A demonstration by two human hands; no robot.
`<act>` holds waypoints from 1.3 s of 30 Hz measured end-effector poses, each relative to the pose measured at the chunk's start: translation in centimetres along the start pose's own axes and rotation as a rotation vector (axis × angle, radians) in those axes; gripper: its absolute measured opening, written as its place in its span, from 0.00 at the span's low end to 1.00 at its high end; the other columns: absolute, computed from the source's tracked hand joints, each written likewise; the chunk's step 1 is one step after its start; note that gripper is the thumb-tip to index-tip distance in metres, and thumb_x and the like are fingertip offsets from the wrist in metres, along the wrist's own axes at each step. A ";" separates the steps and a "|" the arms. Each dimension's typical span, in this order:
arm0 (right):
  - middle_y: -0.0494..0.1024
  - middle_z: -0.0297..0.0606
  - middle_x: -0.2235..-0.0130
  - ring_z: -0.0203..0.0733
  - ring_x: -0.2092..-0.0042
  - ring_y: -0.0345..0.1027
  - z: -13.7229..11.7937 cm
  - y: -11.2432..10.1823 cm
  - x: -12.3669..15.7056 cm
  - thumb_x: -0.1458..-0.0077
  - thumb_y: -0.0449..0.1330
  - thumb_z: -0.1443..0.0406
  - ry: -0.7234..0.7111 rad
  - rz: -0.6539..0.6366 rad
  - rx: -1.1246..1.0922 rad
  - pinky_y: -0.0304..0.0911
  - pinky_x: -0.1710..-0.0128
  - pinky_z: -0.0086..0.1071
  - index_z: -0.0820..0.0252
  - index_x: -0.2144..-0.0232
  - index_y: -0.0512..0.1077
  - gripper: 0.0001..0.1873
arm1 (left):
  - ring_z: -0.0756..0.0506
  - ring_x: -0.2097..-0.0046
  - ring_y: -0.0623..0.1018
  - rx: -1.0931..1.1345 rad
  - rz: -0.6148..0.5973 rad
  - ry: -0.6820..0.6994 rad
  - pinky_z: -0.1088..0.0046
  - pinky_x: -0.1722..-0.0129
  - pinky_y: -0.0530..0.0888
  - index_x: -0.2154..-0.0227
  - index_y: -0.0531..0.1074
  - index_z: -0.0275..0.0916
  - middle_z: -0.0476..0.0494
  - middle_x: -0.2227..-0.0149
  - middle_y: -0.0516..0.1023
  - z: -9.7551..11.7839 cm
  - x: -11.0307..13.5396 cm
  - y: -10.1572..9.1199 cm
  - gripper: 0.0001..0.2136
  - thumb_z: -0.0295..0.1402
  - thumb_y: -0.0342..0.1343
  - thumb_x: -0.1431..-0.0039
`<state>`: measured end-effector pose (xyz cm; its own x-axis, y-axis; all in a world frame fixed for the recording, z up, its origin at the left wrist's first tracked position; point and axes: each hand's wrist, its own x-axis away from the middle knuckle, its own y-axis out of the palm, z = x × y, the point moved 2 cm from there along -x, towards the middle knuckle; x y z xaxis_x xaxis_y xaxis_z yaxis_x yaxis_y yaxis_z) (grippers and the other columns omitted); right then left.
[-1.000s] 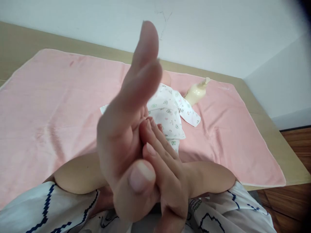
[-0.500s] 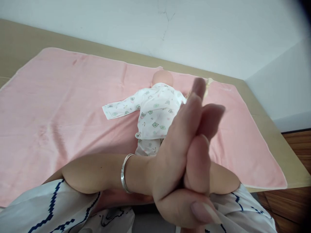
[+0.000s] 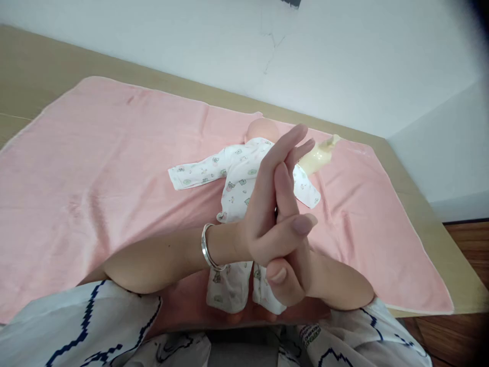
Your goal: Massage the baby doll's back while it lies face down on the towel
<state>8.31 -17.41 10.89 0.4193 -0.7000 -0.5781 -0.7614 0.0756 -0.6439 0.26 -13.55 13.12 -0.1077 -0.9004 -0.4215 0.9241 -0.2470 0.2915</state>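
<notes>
My left hand point(image 3: 263, 204), with a silver bangle point(image 3: 207, 247) at its wrist, is raised in front of me. Its fingers stretch upward, and its palm lies against my right hand point(image 3: 292, 275). The right hand's fingers also extend upward, partly hidden behind the left, and no object shows between the palms. Beyond and below both hands, a bald baby doll point(image 3: 262, 129) lies on a pink blanket point(image 3: 126, 153), its feet toward me. It wears a white printed top point(image 3: 239, 196) and matching trousers point(image 3: 228, 290). My hands cover the middle of its body.
Right of the doll's head lies a pale yellow, shiny object point(image 3: 318, 155) of unclear kind. The blanket covers much of a beige surface point(image 3: 412, 196) that meets a white wall point(image 3: 183, 41). Dark wooden flooring point(image 3: 468, 247) shows at the right.
My joined hands have drawn away from the camera and turned, so the right hand's thumb and forearm now show. More of the doll's right-side sleeve and legs is visible.
</notes>
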 end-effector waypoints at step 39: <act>0.60 0.40 0.30 0.45 0.27 0.46 18.9 -0.3 -2.5 0.33 0.50 0.52 0.110 -0.244 0.277 0.47 0.28 0.50 0.56 0.36 0.65 0.28 | 0.41 0.44 0.76 -0.751 0.049 0.124 0.58 0.40 0.71 0.49 0.72 0.39 0.39 0.47 0.79 -16.1 -6.9 -7.5 0.15 0.34 0.44 0.30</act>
<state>16.82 -2.26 3.09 0.5046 -0.7922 -0.3434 -0.4767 0.0760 -0.8758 -0.02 0.28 0.04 -0.0594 -0.8461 -0.5298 0.9326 0.1423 -0.3318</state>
